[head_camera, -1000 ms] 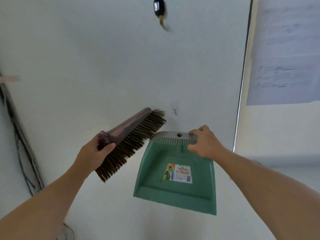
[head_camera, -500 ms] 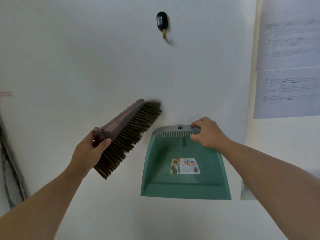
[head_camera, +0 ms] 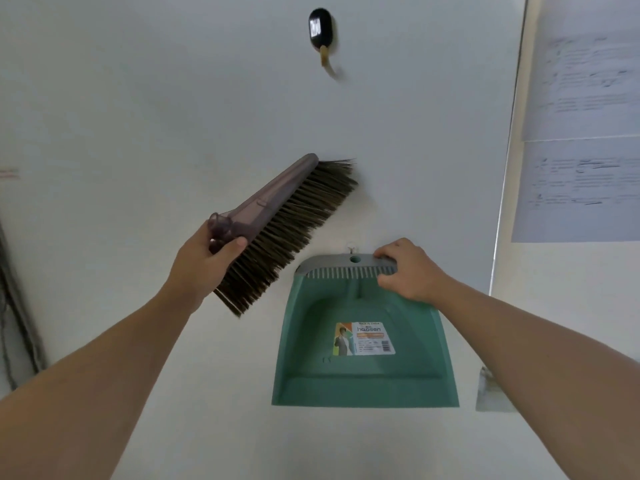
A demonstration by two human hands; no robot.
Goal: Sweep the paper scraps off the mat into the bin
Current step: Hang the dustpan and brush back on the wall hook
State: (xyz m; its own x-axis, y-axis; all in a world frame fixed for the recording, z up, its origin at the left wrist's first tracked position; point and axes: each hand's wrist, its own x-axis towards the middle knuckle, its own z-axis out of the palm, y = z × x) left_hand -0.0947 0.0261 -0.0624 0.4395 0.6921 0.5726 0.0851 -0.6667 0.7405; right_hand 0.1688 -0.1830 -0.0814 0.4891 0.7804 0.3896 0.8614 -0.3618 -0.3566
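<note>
My left hand (head_camera: 204, 268) grips the short handle of a brown hand brush (head_camera: 277, 223), held up in front of a white wall with its dark bristles pointing down and right. My right hand (head_camera: 405, 268) holds the grey top edge of a green dustpan (head_camera: 363, 344), which hangs flat against the wall, open side toward me, with a sticker in its middle. A small wall hook (head_camera: 350, 247) sits just above the hole in the dustpan's rim. No mat, paper scraps or bin are in view.
A black wall hook (head_camera: 320, 31) sits high on the wall. Printed sheets (head_camera: 581, 133) hang on a panel at the right. Dark cables (head_camera: 17, 306) run down the left edge. A scrap of tape (head_camera: 488, 393) sticks to the wall beside the dustpan.
The dustpan has swung from tilted to level and moved closer to the small hook. The brush has risen slightly with my left hand. The view has shifted a little to the left.
</note>
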